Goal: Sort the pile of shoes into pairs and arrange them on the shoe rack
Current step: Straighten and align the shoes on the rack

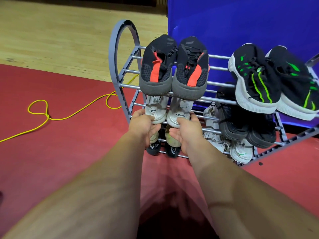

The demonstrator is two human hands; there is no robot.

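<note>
I judge I'm nearly done: my left hand (143, 125) and right hand (185, 130) each pinch a heel of the white fabric sneakers (179, 110), which sit on the middle tier of the grey metal-bar shoe rack (120, 54). Black-and-orange mesh trainers (172, 66) and other pairs fill its shelves. No loose pile shows.

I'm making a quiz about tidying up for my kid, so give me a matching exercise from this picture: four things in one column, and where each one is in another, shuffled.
Things:
1. black and orange pair
2. black and green pair
3. white pair
4. yellow cord

Places:
A. on the red floor
B. top shelf, right
C. second shelf, gripped by left hand and right hand
D. top shelf, left

Pairs: 1-D, 2-B, 3-C, 4-A
</note>
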